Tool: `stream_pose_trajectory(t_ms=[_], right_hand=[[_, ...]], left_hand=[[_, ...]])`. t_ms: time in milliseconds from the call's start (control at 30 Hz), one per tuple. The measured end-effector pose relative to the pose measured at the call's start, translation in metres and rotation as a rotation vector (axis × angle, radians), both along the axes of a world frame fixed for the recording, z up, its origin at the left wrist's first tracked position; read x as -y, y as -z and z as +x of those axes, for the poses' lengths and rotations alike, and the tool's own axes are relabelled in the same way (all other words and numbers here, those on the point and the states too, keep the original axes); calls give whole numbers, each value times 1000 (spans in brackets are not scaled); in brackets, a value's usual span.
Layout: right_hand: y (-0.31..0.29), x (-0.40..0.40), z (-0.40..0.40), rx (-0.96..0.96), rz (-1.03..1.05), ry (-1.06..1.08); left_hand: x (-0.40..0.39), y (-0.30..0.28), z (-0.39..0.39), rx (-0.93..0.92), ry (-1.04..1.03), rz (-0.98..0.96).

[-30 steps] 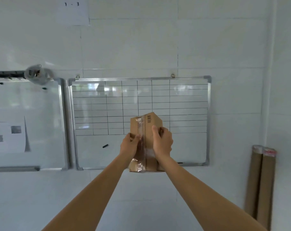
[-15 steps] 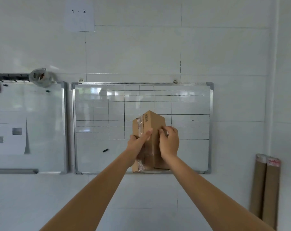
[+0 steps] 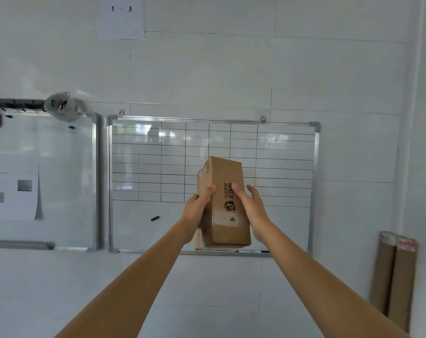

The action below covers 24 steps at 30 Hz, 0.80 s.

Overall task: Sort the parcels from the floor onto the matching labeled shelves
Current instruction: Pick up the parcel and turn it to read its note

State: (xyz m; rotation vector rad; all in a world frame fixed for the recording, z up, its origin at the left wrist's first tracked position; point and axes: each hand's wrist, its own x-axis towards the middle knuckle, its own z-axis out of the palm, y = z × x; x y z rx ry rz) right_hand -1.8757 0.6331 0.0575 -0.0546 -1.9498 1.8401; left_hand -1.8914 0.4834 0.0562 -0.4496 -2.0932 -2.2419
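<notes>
From the head camera, I see both my bare arms reaching forward and up, holding a brown cardboard box (image 3: 227, 203) upright in front of a white tiled wall. The box stands on its short end, tilted slightly, with dark printed characters and a small logo on the face toward me and clear tape along its left edge.

My left hand (image 3: 197, 211) grips the left side of the box, fingers (image 3: 210, 191) wrapped onto the front face and pressed against it. My right hand (image 3: 252, 208) is on the right side; its thumb lies on the front face near the print, while the other fingers are spread and point upward beside the right edge. I cannot tell whether those fingers touch the cardboard.

Behind the box hangs a whiteboard (image 3: 158, 167) ruled with a black grid, with a small dark marker (image 3: 154, 218) on it. A second board (image 3: 60, 179) to the left carries pinned paper. High on the wall is a sheet (image 3: 121, 17) reading "1 - 3". Two cardboard tubes (image 3: 393, 276) lean in the right corner.
</notes>
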Motion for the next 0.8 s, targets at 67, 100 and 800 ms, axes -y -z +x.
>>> stream_pose_trajectory(t_ms=[67,100,800], right_hand=[[2,0,2,81,-98,-130],[4,-1,4,116,-131,-202],[22,8,-5,103,-292,-207]], left_hand=[[0,2,-1,-5,-2,-1],[-1,4,-2,-11,-3,2],[15,13,1,0,-4,-2]])
